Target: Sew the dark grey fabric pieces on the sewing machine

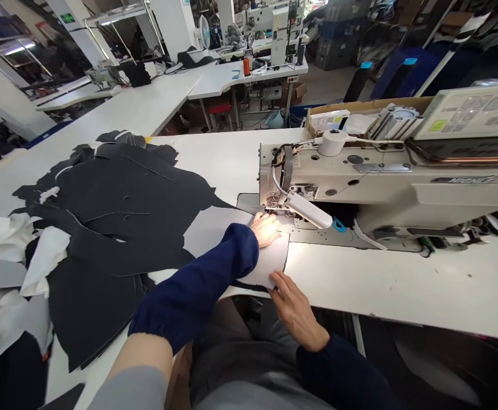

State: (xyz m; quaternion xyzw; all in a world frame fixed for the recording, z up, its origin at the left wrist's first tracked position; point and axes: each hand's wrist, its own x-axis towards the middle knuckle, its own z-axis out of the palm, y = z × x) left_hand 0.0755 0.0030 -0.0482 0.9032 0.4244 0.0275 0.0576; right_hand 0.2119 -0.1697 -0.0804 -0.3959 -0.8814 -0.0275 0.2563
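The left hand (266,229) lay flat, fingers together, on a grey fabric piece (214,230) just before the needle area of the sewing machine (385,188). The right hand (293,310) pinched the piece's near edge at the front rim of the white table (402,285), fingers closed on the cloth. A heap of black cut fabric (120,228) lay on the table to the left, touching the grey piece.
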